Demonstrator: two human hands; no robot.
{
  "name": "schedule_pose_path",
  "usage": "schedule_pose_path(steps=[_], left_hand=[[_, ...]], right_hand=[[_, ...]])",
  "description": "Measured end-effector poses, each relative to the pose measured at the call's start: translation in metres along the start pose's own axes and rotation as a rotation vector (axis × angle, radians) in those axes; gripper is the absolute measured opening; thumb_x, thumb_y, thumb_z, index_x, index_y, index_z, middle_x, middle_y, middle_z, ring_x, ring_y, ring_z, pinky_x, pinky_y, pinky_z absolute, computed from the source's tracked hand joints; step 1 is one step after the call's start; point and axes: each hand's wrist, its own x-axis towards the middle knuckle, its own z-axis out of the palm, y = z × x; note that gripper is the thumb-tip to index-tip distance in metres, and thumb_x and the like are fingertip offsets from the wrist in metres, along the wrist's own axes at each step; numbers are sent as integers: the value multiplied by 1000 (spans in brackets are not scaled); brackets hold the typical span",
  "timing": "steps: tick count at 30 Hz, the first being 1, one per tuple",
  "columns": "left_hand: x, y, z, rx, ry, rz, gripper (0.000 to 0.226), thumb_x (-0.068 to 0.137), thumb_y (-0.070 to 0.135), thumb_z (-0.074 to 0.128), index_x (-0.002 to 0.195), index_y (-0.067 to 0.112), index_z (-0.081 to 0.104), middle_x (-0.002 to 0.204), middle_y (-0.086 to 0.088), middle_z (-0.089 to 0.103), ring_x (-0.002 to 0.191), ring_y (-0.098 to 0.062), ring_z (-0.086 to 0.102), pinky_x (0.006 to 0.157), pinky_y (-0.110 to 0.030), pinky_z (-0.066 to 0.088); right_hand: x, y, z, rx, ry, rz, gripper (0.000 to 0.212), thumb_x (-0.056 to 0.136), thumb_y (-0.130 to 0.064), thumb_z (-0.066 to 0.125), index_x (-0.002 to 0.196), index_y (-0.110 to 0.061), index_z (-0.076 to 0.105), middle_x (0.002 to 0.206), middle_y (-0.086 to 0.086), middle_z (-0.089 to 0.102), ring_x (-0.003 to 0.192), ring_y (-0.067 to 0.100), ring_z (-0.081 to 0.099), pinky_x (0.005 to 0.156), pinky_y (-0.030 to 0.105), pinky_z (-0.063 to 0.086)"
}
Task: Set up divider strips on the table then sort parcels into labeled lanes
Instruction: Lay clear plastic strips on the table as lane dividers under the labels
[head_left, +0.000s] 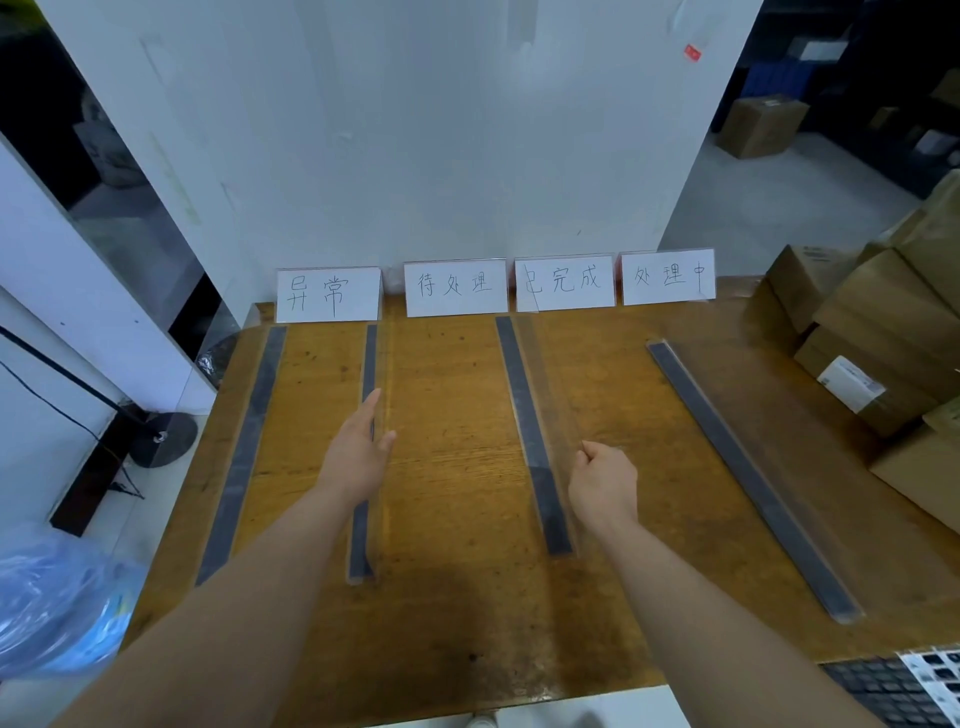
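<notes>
Four dark strips lie front to back on the table (452, 623). Left hand (358, 452) is flat with fingers straight along the second strip (370, 358), gripping nothing. Right hand (602, 483) is curled, nothing seen in it, just right of the third strip (519, 384). Further right, the fourth strip (748, 478) has its long axis skewed off parallel. The right hand is nearer, so straightening it is probably next.

Worn brown wooden table (457, 374): four long dark grey divider strips (244, 452) run 12 to 6 o'clock. Four white handwritten label cards (455, 287) upright at 12 o'clock edge. Left hand (358, 452), fingers straight, over second strip (370, 358). Right hand (602, 483), fingers curled, just beside third strip (519, 395); grip unclear. Brown cardboard boxes (883, 332) at 3 o'clock.
</notes>
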Motion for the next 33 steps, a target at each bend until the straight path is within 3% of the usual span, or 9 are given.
schedule_pose_path(steps=[13, 18, 22, 25, 28, 33], left_hand=[[-1, 0, -2, -35, -11, -42, 76, 98, 27, 57, 157, 27, 10, 159, -3, 30, 139, -29, 41, 112, -50, 37], [-1, -1, -1, -30, -1, -50, 78, 98, 26, 57, 158, 23, 8, 160, -7, 27, 144, -27, 31, 116, -47, 31], [-3, -1, -1, -24, -2, -67, 78, 98, 27, 57, 158, 24, 7, 161, -6, 26, 144, -29, 32, 115, -48, 32], [-3, 2, -3, -21, 5, -60, 78, 98, 31, 57, 158, 24, 7, 162, -5, 23, 145, -28, 29, 116, -46, 30], [-1, 11, -8, -2, 39, -38, 78, 97, 34, 57, 158, 24, 8, 162, -3, 22, 147, -25, 25, 115, -44, 28], [7, 42, -18, 39, 99, 60, 77, 96, 39, 57, 157, 24, 13, 161, -2, 26, 146, -24, 27, 114, -45, 30]], right_hand=[[-5, -3, -9, -5, -21, -22, 27, 99, -18, 49, 120, -8, 62, 112, 6, 65, 71, 5, 42, 51, 7, 28], [-6, -3, -11, -28, -18, -25, 31, 98, -20, 50, 127, -9, 58, 117, 6, 65, 85, 9, 50, 66, 15, 37], [-6, -1, -12, -58, -27, -39, 30, 98, -21, 51, 124, -9, 59, 117, 6, 65, 81, 8, 47, 62, 15, 36], [-6, -2, -14, -87, -34, -37, 37, 98, -23, 51, 132, -10, 54, 124, 5, 63, 100, 15, 59, 77, 22, 44], [-5, -7, -21, -129, -31, -64, 47, 98, -29, 51, 141, -12, 45, 137, 5, 56, 123, 21, 53, 96, 31, 45], [4, -16, -46, -196, 15, -175, 51, 98, -35, 50, 144, -15, 42, 137, 3, 56, 122, 19, 55, 99, 35, 46]])
